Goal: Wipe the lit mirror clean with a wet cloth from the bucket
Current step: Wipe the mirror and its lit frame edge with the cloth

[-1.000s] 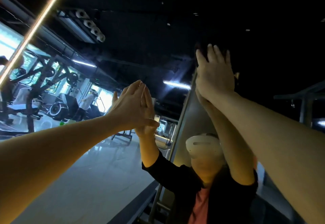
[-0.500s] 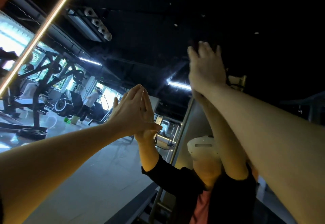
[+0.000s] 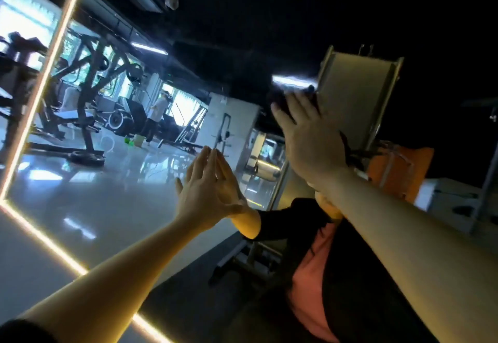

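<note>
Pressing mirror [image 3: 113, 208]: right hand [image 3: 310, 140], dark cloth [image 3: 280, 100]

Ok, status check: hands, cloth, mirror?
Left hand flat on mirror. Right hand presses dark cloth high on glass. Nothing in the way.

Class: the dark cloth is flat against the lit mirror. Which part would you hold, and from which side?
Its middle, from the front, square to the glass. The dark cloth lies spread on the mirror, only edges showing past the right hand, so a flat pressing palm probably beats a pinch.
</note>
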Demonstrator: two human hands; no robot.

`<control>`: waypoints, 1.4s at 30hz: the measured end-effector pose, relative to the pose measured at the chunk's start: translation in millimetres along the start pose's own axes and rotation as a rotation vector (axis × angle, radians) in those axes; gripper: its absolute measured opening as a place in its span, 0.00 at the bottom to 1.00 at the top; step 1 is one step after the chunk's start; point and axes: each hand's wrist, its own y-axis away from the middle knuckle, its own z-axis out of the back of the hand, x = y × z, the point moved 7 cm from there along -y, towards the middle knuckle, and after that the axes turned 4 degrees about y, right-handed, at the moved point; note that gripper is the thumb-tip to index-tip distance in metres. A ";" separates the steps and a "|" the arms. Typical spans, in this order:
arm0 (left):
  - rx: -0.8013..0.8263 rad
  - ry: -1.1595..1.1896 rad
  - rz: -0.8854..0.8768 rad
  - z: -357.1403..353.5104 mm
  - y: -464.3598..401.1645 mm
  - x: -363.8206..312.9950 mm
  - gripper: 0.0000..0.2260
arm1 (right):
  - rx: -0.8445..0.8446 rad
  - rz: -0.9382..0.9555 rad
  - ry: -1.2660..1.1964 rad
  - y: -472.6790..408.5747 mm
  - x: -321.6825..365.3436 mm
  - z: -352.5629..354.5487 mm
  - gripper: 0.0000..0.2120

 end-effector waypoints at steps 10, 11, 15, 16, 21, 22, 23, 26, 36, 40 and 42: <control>-0.003 0.064 0.050 -59.9 86.9 -14.6 0.56 | 0.110 0.066 0.038 92.8 -28.9 3.6 0.28; 0.000 0.070 0.040 -64.1 93.6 -19.0 0.56 | 0.087 -0.055 0.021 95.0 -34.3 8.8 0.28; -0.004 0.098 -0.054 -87.3 140.0 -25.9 0.52 | 0.119 0.110 -0.053 190.8 42.0 -0.9 0.26; -0.007 0.091 -0.074 -93.1 151.7 -25.0 0.52 | 0.173 0.262 -0.066 222.0 63.6 -2.5 0.25; -0.019 0.073 -0.116 -105.6 170.9 -30.7 0.53 | 0.233 0.489 -0.022 238.9 17.1 5.8 0.23; -0.023 0.075 -0.125 -104.7 168.7 -36.1 0.53 | 0.179 0.351 -0.007 221.6 -11.3 11.7 0.23; -0.030 0.076 -0.138 -104.2 166.5 -42.7 0.53 | 0.142 0.192 0.008 208.1 -38.2 17.1 0.23; -0.029 0.075 -0.196 -108.1 165.8 -64.6 0.52 | 0.086 -0.129 0.024 213.0 -55.0 23.5 0.25; 0.026 0.024 -0.316 -119.6 174.1 -85.1 0.50 | 0.119 -0.080 0.010 297.2 -121.9 44.5 0.29; 0.045 -0.002 -0.321 -123.0 179.7 -86.1 0.50 | -0.013 -0.685 -0.019 272.2 -180.9 65.2 0.22; 0.076 -0.023 -0.317 -127.1 189.6 -81.1 0.50 | -0.003 -0.553 -0.026 268.6 -132.8 52.9 0.22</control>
